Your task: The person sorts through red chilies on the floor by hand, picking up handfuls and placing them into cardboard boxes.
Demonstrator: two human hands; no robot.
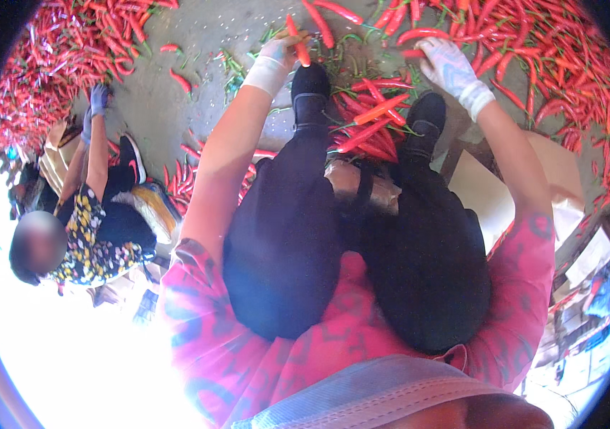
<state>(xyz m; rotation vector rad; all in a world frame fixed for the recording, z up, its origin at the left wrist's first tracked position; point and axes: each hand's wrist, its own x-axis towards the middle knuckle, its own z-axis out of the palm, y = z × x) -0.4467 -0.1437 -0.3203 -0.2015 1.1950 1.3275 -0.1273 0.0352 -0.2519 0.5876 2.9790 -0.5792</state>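
My left hand (278,56), in a white fingerless-looking glove, holds a red chili pepper (299,45) above my left shoe. My right hand (447,64), in a white glove with pale blue marks, is at the near edge of the large chili pile on the right. A red chili (413,53) lies at its fingertips, and another long one (423,35) is just above the knuckles; whether the fingers grip either is unclear. Between my shoes a heap of red chilies with green stems (372,126) rests over a partly hidden container.
Large chili piles spread at the right (568,69) and upper left (68,59). Green stems (234,69) litter the concrete floor (168,118). A co-worker (101,230) with gloved hands crouches at left. Brown paper (482,187) lies beside my right leg.
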